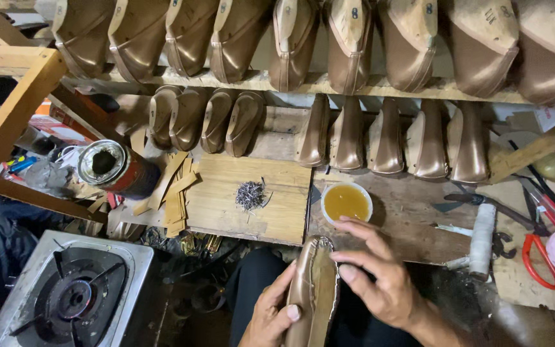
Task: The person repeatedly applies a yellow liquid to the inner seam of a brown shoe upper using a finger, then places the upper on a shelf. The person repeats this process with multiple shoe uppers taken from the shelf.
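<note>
My left hand [270, 315] grips a bronze shoe upper stretched on a last [313, 292], sole side up, over my lap. My right hand [380, 273] rests its fingers on the right edge of that shoe near its toe. Just beyond the toe stands a small white bowl of amber glue [346, 202] on the wooden bench. A heap of small nails [250, 195] lies on a pale board [226, 205] to the left of the bowl.
Two shelves hold rows of bronze lasted shoes [387, 138]. An open can [115, 168] and card strips [176, 193] sit left. A gas burner [75, 295] is at lower left. A hammer [482, 239] and red-handled pliers [537, 263] lie right.
</note>
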Demonstrator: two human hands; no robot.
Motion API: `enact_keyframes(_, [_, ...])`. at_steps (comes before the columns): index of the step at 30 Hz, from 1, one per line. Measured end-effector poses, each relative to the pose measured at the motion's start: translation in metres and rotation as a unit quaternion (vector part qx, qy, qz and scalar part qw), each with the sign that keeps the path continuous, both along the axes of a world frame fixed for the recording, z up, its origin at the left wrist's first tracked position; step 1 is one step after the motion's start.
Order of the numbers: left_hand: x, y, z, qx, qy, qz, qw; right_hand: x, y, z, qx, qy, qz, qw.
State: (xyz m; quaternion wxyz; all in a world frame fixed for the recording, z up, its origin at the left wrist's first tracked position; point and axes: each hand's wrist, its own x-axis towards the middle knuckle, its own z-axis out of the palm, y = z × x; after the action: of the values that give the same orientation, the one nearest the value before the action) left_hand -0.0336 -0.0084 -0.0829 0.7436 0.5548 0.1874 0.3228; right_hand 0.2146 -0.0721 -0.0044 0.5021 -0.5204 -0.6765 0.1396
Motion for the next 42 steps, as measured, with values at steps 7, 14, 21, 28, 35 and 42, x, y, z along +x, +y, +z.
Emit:
enact_keyframes(7, [-0.002,-0.011,-0.001,-0.052,-0.041,-0.019,0.998,-0.022,0.001,0.008,0.05,-0.067,0.022,0.996])
enact_keyframes(14, [-0.003,-0.011,0.015,-0.064,-0.045,-0.026,0.997,-0.033,-0.001,-0.002,0.131,-0.142,0.044,0.98])
enact_keyframes(21, [-0.009,-0.009,0.002,0.044,-0.009,-0.024,0.999,-0.03,0.004,0.008,0.092,-0.103,-0.055,0.989])
enact_keyframes(28, [-0.015,-0.009,0.008,0.187,0.097,0.021,0.977,-0.035,-0.005,0.025,0.071,-0.086,-0.029,0.993])
enact_keyframes(35, [-0.003,-0.01,0.037,0.316,0.01,0.039,0.948,-0.042,-0.007,0.025,0.06,-0.06,0.023,0.996])
enact_keyframes(42, [0.001,-0.011,0.042,0.404,0.045,0.12,0.906,-0.05,-0.015,0.019,0.016,-0.015,-0.012,1.0])
